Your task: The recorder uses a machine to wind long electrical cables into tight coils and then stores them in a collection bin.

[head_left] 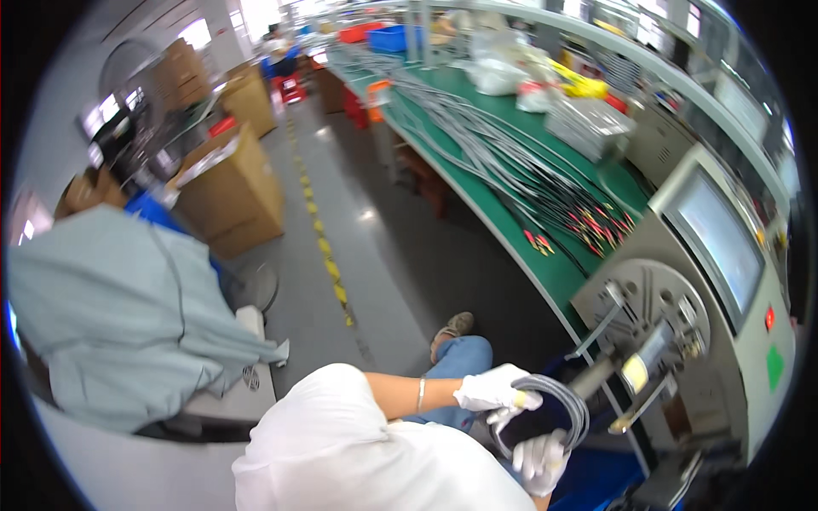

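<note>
Grey floor (383, 272), glossy, light patches reflected. Yellow-black striped line (317, 234) along aisle. Long green-topped bench (503, 109) at right, pale metal rail (652, 58) above. Red stool (290, 88) far off. White column (218, 32) beside bright window (196, 35). Pale wall (53, 128) at left.

At lower right, the white-gloved left hand (496, 389) and white-gloved right hand (540, 462) each cover part of the looped grey cable coil (576, 412) they grip; the bottom edge cuts off the right forearm (541, 502). At far left, a draped grey-green cloth (111, 307) hides most of what stands beneath. At upper left, a blue-clad person (281, 63) is too blurred to make out.
</note>
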Demonstrator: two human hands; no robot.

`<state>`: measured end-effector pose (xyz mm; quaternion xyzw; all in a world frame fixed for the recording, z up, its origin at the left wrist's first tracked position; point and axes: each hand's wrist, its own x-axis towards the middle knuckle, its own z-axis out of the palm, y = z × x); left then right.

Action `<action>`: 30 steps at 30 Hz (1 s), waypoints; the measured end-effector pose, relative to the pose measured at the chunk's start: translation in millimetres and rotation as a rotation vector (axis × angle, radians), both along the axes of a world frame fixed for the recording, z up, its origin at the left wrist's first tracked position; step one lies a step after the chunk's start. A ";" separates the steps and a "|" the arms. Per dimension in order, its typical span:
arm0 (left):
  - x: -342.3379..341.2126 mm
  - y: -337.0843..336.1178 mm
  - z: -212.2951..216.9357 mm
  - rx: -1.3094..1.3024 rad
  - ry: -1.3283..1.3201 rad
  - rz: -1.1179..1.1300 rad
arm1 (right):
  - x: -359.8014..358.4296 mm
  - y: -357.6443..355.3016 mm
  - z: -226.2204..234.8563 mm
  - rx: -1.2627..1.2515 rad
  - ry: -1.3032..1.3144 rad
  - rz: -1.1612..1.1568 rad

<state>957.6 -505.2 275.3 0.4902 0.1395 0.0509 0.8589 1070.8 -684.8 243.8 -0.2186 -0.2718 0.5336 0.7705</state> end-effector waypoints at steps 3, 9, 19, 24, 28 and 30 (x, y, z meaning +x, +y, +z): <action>2.1 -3.6 -21.5 -0.137 -0.148 -0.129 | 4.0 13.8 8.2 0.314 0.024 0.406; -16.2 -2.2 7.2 0.081 -0.048 0.063 | -12.9 17.1 30.7 -0.275 -0.178 -0.011; -71.6 -0.5 30.7 0.274 -0.095 0.044 | -14.6 51.8 -4.0 -0.134 -0.184 0.099; -75.8 -25.6 69.9 0.512 -0.027 0.073 | -21.3 45.0 11.2 -0.055 -0.198 -0.012; -52.9 -28.7 35.0 0.683 -0.170 0.255 | -14.9 -13.4 -17.8 0.152 -0.682 -0.196; -45.3 -45.5 33.7 0.719 -0.163 0.303 | -11.3 -18.3 -13.9 0.111 -0.521 -0.104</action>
